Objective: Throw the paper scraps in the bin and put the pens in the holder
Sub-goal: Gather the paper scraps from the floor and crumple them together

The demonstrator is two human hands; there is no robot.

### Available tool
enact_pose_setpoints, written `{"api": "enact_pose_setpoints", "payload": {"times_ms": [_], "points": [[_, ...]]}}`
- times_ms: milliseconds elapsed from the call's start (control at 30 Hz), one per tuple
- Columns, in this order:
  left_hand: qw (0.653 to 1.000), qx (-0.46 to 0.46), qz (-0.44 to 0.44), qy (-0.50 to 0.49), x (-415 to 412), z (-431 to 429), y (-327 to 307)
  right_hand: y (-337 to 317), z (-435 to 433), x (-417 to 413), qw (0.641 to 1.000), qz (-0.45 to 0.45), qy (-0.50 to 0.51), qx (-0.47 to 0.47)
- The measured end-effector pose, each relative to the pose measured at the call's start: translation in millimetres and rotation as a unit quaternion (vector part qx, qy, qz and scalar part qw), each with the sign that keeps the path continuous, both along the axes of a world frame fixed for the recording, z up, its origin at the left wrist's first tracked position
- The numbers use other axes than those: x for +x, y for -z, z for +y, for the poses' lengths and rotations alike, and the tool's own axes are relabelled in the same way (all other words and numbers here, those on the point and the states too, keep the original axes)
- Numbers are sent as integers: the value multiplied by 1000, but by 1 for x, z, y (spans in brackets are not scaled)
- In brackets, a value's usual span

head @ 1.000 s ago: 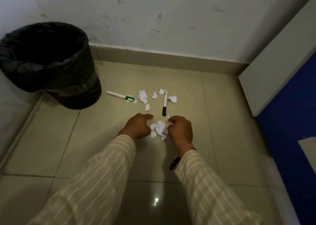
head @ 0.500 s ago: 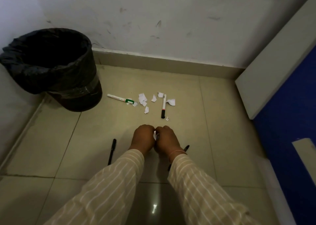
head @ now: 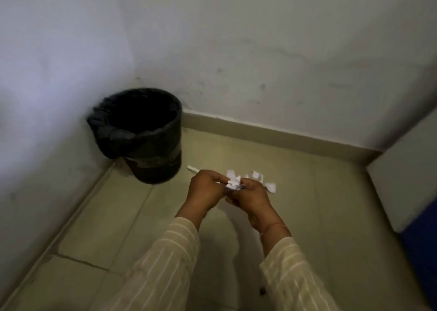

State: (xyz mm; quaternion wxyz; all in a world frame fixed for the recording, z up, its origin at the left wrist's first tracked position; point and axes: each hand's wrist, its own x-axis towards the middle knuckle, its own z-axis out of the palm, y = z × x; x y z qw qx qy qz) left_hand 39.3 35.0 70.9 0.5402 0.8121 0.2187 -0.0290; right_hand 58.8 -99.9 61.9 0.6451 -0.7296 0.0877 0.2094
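Both hands are raised above the floor, pressed together around a bunch of white paper scraps. My left hand and my right hand each grip part of that bunch. More loose scraps lie on the tiles just beyond my hands. The white end of a marker pen pokes out behind my left hand; the rest of it is hidden. The black bin, lined with a black bag and open at the top, stands in the corner to the upper left of my hands. No pen holder is in view.
White walls meet in the corner behind the bin, with a beige skirting along the floor. A white panel and a blue surface close off the right side. A small dark object lies on the tiles by my right sleeve.
My hands closed over the scrap pile on the floor and have lifted it up. The view has swung upward and left, bringing the bin nearer the middle.
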Motion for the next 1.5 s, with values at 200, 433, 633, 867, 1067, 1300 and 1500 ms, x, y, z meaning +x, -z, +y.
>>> {"api": "enact_pose_setpoints", "payload": {"times_ms": [200,433,633,867,1067,1300,1500], "points": [[985,96,-127,-71,22,87,-107,-103,90,50,985,-134,-99,50],[981,61,-117,-141,50,187,-172,-159,206,92,978,-160,-129,33],[980,68,-67,-176,44,231,-161,-155,241,107,920,-241,-248,-187],[975,-67,-126,-172,43,221,-154,-150,211,98,954,-226,-163,-108],[983,-124,-129,-44,37,154,-143,-110,118,60,989,-126,-34,68],[979,-184,14,89,22,20,-56,7,-27,21,992,-1,97,-83],[959,-197,168,113,-1,-49,34,63,-92,-2,962,23,92,-255]]}}
